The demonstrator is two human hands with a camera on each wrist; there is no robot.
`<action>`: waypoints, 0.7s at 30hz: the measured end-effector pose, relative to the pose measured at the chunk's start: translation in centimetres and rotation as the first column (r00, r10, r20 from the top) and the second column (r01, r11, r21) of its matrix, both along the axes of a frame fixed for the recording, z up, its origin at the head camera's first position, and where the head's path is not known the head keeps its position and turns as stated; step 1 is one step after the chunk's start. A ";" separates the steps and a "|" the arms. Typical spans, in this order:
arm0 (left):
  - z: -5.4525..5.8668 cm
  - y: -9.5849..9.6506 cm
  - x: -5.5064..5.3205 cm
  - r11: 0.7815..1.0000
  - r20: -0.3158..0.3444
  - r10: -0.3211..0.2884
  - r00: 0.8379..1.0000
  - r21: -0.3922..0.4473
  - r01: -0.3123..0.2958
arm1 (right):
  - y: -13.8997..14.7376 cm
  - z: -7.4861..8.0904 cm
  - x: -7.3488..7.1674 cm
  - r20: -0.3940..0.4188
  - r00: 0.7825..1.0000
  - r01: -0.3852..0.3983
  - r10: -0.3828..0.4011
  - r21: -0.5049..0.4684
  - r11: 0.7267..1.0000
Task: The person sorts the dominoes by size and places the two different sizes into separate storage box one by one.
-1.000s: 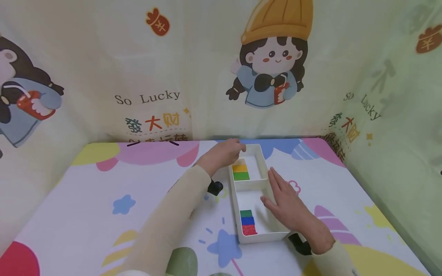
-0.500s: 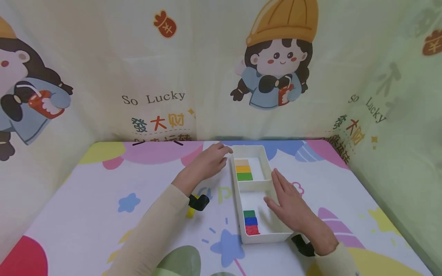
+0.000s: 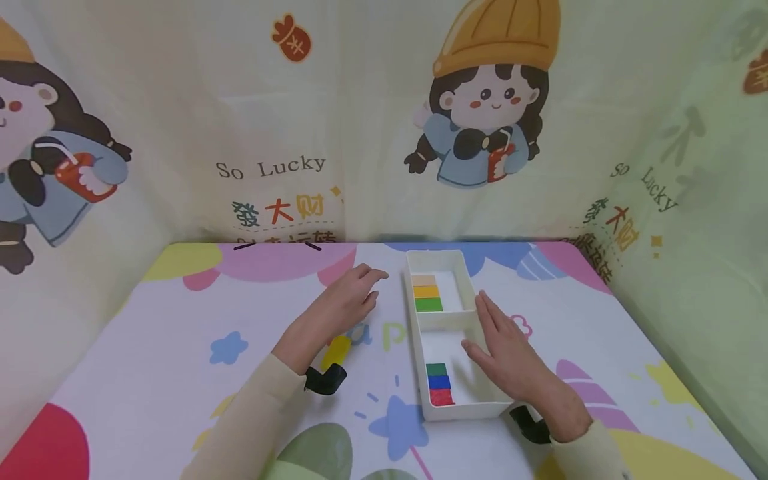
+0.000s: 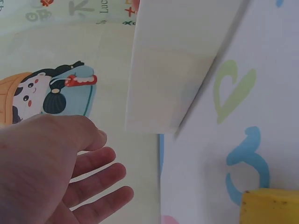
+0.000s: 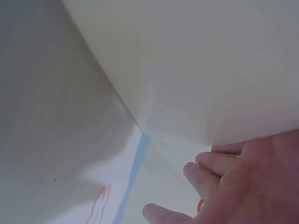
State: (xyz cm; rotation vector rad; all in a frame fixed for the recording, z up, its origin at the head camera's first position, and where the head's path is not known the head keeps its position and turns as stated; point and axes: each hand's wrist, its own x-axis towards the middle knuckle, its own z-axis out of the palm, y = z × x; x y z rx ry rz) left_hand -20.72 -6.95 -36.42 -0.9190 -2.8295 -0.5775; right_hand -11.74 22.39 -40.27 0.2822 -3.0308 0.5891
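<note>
A white two-compartment box (image 3: 468, 411) stands on the table, its long side running away from me. Along the left wall of its far compartment lie a beige block (image 3: 423, 280), an orange-yellow block (image 3: 427, 291) and a light green block (image 3: 429, 305). The near compartment holds a dark green block (image 3: 436, 369), a blue block (image 3: 439, 382) and a red block (image 3: 441, 397). My left hand (image 3: 336, 303) hovers left of the box, fingers loose and holding nothing. Beneath its wrist is a yellow block (image 4: 268, 205), partly hidden. My right hand (image 3: 516, 353) rests straight-fingered against the box's right wall.
A printed cloth covers the table (image 3: 150, 373), with flat pictures of stars, letters and shapes. Behind it and at both sides hangs a cartoon-printed curtain (image 3: 372, 133). Black wrist cameras sit under both wrists.
My left hand has withdrawn from the box's far left edge, moving left and toward me. The yellow block has come into view below it. My right hand has stayed at the box.
</note>
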 end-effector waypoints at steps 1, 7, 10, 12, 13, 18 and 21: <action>-0.1 -0.2 0.2 1.000 0.003 0.005 1.000 -0.001 -0.005 | 0.0 0.0 0.0 0.006 1.000 0.001 -0.001 -0.005 1.000; -0.9 -1.0 1.2 0.999 0.023 0.030 0.999 0.018 -0.030 | 0.2 0.1 0.3 0.004 1.000 0.007 -0.007 0.002 1.000; -1.1 -1.4 1.9 0.998 0.039 0.054 0.998 0.027 -0.055 | 0.2 0.2 0.2 -0.006 1.000 0.006 -0.006 0.001 1.000; -1.4 -1.7 2.3 0.997 0.047 0.072 0.996 0.022 -0.073 | 0.2 0.2 0.2 0.003 1.000 0.003 -0.003 -0.005 1.000; -1.5 -1.9 2.5 0.996 0.050 0.084 0.995 0.016 -0.085 | 0.2 0.2 0.2 0.010 1.000 0.003 -0.003 -0.004 1.000; -2.1 -2.6 3.4 0.989 0.077 0.145 0.986 -0.020 -0.144 | 0.0 0.1 0.1 0.014 1.000 0.000 0.000 0.001 1.000; -2.4 -2.9 3.9 0.985 0.111 0.172 0.979 -0.037 -0.168 | -0.1 0.1 0.1 -0.002 1.000 0.002 -0.002 0.006 1.000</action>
